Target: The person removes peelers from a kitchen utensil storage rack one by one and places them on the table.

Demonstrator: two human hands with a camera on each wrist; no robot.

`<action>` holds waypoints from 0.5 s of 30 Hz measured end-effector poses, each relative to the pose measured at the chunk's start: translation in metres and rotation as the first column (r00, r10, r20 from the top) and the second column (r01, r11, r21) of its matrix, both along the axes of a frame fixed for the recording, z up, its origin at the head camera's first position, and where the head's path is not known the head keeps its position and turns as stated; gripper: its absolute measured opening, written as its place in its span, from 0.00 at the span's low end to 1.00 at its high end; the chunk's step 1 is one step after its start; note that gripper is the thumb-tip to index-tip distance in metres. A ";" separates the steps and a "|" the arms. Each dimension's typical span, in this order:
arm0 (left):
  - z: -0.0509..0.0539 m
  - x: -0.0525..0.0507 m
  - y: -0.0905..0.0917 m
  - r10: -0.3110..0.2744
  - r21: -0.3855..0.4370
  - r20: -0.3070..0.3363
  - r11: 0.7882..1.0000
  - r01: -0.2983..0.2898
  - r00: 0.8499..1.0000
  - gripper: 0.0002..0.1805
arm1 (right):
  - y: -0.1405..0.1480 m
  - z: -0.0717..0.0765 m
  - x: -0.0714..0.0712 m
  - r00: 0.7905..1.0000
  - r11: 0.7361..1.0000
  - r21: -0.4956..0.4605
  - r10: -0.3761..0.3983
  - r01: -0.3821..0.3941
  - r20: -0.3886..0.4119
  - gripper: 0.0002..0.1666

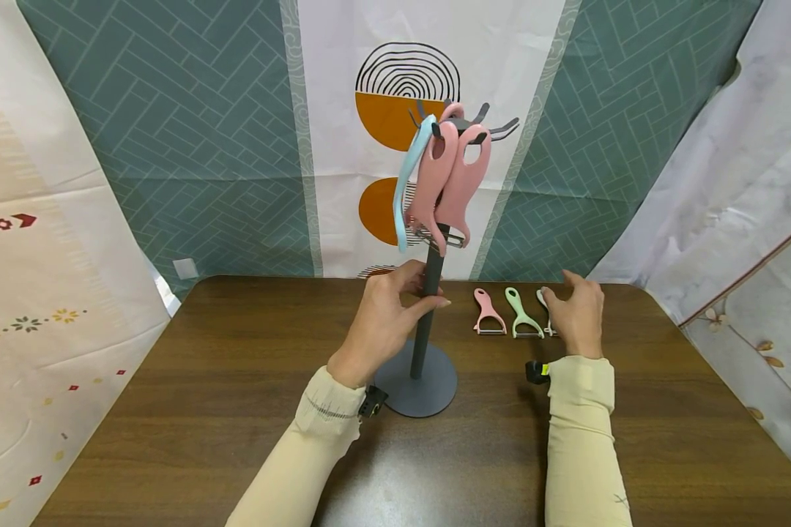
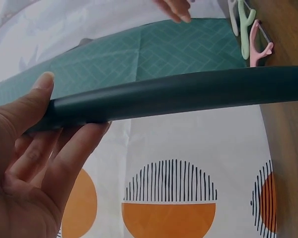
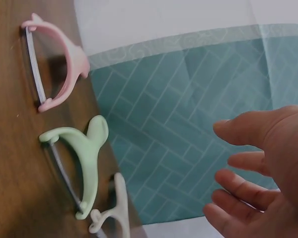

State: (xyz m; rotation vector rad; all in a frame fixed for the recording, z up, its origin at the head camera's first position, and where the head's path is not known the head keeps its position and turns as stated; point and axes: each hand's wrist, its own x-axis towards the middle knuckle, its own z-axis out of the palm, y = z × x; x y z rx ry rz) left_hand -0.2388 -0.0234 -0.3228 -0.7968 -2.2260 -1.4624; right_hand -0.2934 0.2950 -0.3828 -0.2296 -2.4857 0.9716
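Note:
My left hand [image 1: 384,318] holds the dark upright pole [image 1: 423,333] of a hook stand, thumb on one side and fingers on the other. Pink peelers [image 1: 463,183] and one light blue peeler [image 1: 403,179] hang from the hooks at its top. Over the back right of the table, my right hand [image 1: 578,316] is raised with loosely bent fingers and nothing in them. Nearest to it lies a white peeler [image 3: 121,203], partly hidden by the hand in the head view. Beside that lie a green peeler [image 1: 517,307] and a pink peeler [image 1: 484,304].
The stand's round grey base [image 1: 435,391] rests on the brown wooden table [image 1: 191,410]. Bare dark hooks [image 1: 504,130] stick out on the stand's right side. A patterned cloth [image 1: 198,146] hangs behind the table's back edge, close to the peelers.

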 end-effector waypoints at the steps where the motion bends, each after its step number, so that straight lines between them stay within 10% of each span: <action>1: 0.000 0.000 0.000 0.003 0.006 0.000 1.000 -0.003 1.000 0.13 | -0.001 0.001 0.000 1.000 1.000 0.001 0.004 -0.004 -0.014 0.33; 15: -0.002 0.000 0.004 0.091 0.045 -0.025 0.995 -0.089 0.996 0.17 | -0.008 0.014 0.004 0.998 1.000 -0.010 -0.002 0.001 -0.059 0.33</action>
